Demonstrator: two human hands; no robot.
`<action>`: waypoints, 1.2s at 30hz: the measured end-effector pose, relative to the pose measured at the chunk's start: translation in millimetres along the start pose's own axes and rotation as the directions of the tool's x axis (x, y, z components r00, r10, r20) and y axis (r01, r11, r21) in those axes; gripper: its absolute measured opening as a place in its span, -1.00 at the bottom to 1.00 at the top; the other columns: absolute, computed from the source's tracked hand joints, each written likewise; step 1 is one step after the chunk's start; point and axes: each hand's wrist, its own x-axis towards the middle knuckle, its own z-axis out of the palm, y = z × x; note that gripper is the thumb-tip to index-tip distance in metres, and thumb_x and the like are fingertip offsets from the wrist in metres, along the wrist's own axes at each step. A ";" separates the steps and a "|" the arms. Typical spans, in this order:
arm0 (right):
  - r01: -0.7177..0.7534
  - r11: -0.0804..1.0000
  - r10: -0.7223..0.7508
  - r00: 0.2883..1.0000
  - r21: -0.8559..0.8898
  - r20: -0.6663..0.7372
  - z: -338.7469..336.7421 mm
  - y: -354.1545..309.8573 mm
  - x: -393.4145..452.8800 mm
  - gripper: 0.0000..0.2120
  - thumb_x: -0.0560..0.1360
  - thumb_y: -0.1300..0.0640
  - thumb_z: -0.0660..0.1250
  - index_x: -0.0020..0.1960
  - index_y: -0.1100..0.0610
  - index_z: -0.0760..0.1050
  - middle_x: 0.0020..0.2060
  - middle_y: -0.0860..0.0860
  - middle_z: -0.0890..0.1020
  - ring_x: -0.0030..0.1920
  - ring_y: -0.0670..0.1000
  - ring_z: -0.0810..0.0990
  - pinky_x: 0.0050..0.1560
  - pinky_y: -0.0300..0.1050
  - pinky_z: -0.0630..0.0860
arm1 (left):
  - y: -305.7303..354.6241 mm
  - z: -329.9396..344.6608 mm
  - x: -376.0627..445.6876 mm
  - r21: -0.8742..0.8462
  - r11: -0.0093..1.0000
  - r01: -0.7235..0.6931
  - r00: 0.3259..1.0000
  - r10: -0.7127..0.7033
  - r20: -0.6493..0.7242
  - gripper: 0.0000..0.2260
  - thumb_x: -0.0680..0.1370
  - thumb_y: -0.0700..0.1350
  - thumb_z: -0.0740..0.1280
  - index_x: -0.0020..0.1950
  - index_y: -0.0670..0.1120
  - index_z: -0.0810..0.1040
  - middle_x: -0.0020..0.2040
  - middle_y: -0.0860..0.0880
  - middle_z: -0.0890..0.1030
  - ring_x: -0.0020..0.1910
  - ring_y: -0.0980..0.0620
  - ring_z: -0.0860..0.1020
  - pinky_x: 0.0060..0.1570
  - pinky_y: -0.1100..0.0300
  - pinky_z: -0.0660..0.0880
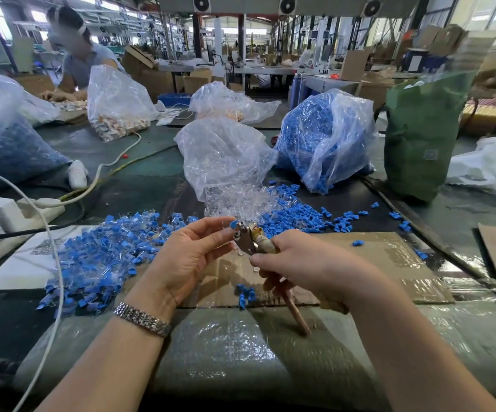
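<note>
Fingertips [217, 223] of the left hand [187, 257] pinch a small blue plastic cap [234, 224] just beyond them into steel pliers [245, 239] that the right hand [297, 263] clamps, probably for crimping.

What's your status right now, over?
Right hand grips pliers. Left hand pinches blue piece at pliers' head. Nothing blocking.

No legible text, labels or numbers

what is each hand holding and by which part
The right hand grips the pliers by their handles; the left hand pinches a small blue piece in its fingertips at the pliers' head.
</note>
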 end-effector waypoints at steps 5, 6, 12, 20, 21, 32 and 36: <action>0.031 0.996 -0.032 0.999 -0.082 -0.020 1.7 -2.3 -2.3 -0.75 0.63 0.02 0.29 -0.16 0.11 0.49 -0.33 0.01 0.61 -0.47 -0.17 0.56 -0.18 -0.06 0.57 | -0.8 -0.4 0.7 0.007 1.000 -0.005 1.000 0.005 0.011 -0.79 0.40 -0.29 0.44 -0.01 -0.15 0.75 0.02 -0.15 0.73 0.01 -0.04 0.69 0.04 0.13 0.66; 0.035 0.995 -0.037 0.999 -0.093 -0.017 2.0 -3.3 -2.8 -0.75 0.64 0.02 0.29 -0.17 0.11 0.48 -0.33 0.01 0.60 -0.49 -0.19 0.54 -0.22 -0.12 0.55 | -1.5 -0.2 0.9 0.010 1.000 -0.007 1.000 0.007 0.012 -0.79 0.40 -0.28 0.45 -0.01 -0.15 0.75 0.03 -0.16 0.72 0.02 -0.05 0.69 0.11 0.08 0.65; 0.034 0.995 -0.036 0.999 -0.095 -0.011 3.8 -3.5 -4.6 -0.73 0.66 0.00 0.25 -0.15 0.11 0.48 -0.25 0.06 0.66 -0.37 -0.11 0.63 -0.25 -0.15 0.57 | -4.1 -0.5 0.3 0.025 1.000 0.006 1.000 -0.006 0.008 -0.78 0.39 -0.27 0.46 0.02 -0.19 0.74 0.07 -0.24 0.71 0.04 -0.13 0.67 0.12 0.01 0.64; 0.010 0.999 -0.013 0.996 -0.039 -0.086 18.2 2.9 0.7 -0.57 0.64 -0.17 0.22 -0.13 0.20 0.47 -0.38 0.08 0.56 -0.47 0.04 0.55 -0.25 0.06 0.63 | -1.5 4.5 -4.8 0.102 0.993 -0.058 0.998 0.057 0.008 -0.77 0.36 -0.21 0.48 0.00 -0.15 0.76 0.07 -0.23 0.72 0.06 -0.09 0.70 0.04 0.17 0.65; 0.001 0.999 -0.005 0.997 -0.044 -0.081 18.5 3.0 1.5 -0.55 0.63 -0.18 0.21 -0.12 0.21 0.48 -0.37 0.08 0.57 -0.46 0.04 0.55 -0.23 0.07 0.64 | -1.0 4.5 -5.8 0.106 0.992 -0.065 0.998 0.065 0.007 -0.77 0.36 -0.21 0.47 0.00 -0.15 0.76 0.06 -0.23 0.72 0.05 -0.08 0.70 0.00 0.20 0.65; -0.091 0.995 0.077 0.963 -0.043 -0.258 -13.4 16.3 -1.6 -0.74 0.63 -0.07 0.27 -0.10 0.09 0.47 -0.26 -0.01 0.58 -0.34 -0.06 0.54 -0.40 -0.20 0.53 | -5.8 -19.0 5.2 0.682 0.714 -0.156 0.838 0.461 -0.291 -0.86 0.52 -0.20 0.49 -0.02 0.05 0.69 -0.04 0.04 0.71 -0.03 0.10 0.64 0.03 0.19 0.57; -0.344 0.854 0.140 0.874 -0.390 -0.465 -15.3 37.6 13.5 -0.67 0.60 -0.17 0.28 0.04 0.10 0.44 0.07 0.11 0.49 -0.12 0.04 0.53 -0.13 -0.03 0.50 | -7.6 -23.5 8.3 0.929 0.368 0.030 0.670 0.682 -0.292 -0.75 0.50 -0.29 0.39 0.11 -0.01 0.62 0.05 0.00 0.49 0.05 0.00 0.50 0.01 0.18 0.38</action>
